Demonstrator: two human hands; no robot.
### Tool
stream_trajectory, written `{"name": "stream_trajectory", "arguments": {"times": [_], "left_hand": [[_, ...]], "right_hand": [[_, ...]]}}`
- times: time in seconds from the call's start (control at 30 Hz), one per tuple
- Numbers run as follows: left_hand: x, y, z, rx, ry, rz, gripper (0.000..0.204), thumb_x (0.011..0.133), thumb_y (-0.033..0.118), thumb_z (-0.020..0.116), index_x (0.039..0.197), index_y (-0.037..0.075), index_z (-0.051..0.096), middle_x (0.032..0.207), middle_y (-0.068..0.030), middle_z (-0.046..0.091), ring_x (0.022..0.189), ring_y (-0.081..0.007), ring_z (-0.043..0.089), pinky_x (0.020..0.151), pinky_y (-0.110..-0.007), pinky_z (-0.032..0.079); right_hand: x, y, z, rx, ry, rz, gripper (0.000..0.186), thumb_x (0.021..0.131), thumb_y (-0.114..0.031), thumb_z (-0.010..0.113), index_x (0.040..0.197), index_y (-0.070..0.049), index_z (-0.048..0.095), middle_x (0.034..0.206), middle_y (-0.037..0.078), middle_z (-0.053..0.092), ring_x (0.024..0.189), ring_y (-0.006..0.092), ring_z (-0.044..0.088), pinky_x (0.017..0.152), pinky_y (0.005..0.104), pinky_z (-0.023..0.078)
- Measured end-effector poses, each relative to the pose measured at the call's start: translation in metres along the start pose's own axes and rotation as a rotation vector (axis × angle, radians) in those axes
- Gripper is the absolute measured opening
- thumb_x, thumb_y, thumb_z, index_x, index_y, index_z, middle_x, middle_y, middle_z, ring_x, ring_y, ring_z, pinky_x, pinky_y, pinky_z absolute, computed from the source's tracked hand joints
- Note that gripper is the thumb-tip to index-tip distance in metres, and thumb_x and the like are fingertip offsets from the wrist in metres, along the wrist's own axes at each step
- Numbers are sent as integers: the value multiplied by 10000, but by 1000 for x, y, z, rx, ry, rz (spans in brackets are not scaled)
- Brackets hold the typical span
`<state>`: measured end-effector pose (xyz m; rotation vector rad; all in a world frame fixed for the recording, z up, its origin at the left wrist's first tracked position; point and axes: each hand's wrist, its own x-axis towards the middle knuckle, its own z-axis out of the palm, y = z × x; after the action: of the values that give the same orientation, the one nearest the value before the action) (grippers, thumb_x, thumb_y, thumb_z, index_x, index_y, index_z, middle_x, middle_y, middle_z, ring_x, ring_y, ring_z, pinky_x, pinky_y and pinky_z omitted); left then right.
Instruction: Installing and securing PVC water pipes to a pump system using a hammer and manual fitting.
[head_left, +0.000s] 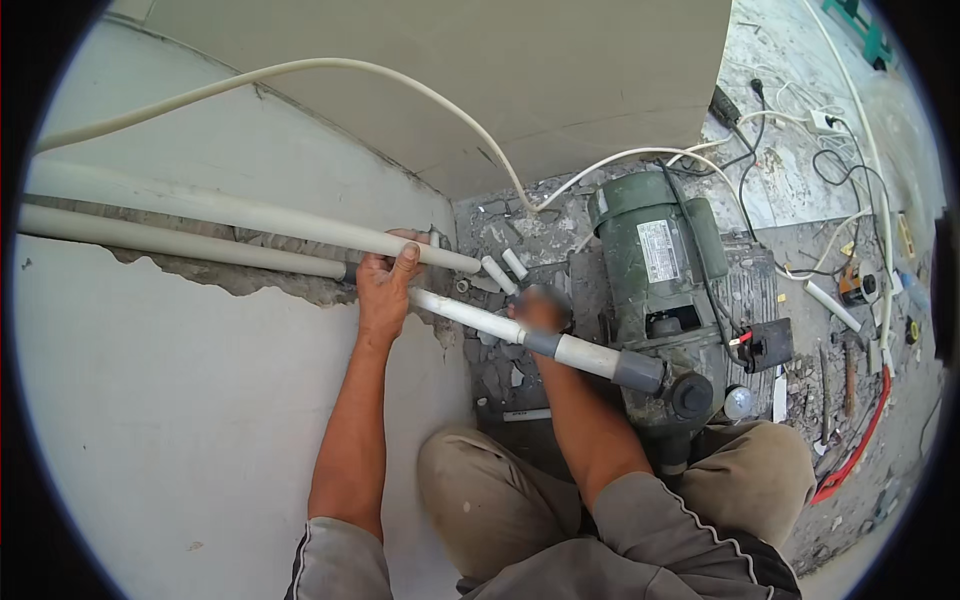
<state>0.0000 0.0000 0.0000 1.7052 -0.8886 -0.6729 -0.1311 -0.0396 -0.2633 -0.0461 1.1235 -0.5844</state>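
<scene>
My left hand [384, 292] is wrapped round a long white PVC pipe [300, 228] near its right end, with the thumb on top. Below that runs a second pipe [190, 243], set in a groove broken into the wall. A jointed white pipe with grey couplings [585, 354] slopes down to the green water pump [645, 240]. Just beyond this jointed pipe is my right hand [540, 311], smeared, its fingers not readable. Beside it lie two short white pipe pieces [499, 275]; whether the hand touches them cannot be told.
A cream hose [330, 64] arches past the wall and the beige panel [520, 90]. Rubble and dust cover the floor. To the right lie tangled cables [760, 140], a tape measure [857, 284], a red cable [862, 450] and a loose white pipe [832, 305].
</scene>
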Motion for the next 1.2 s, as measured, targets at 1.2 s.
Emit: {"name": "stream_trajectory", "arguments": {"times": [1.2], "left_hand": [[-6, 11, 24, 84, -175, 16, 168, 960, 113, 666, 1077, -6, 652, 1070, -152, 707, 1008, -231, 692, 882, -377, 613]], "right_hand": [[12, -32, 21, 260, -226, 26, 195, 1063, -142, 493, 1211, -17, 510, 1161, 148, 565, 994, 283, 601, 831, 454, 553]]}}
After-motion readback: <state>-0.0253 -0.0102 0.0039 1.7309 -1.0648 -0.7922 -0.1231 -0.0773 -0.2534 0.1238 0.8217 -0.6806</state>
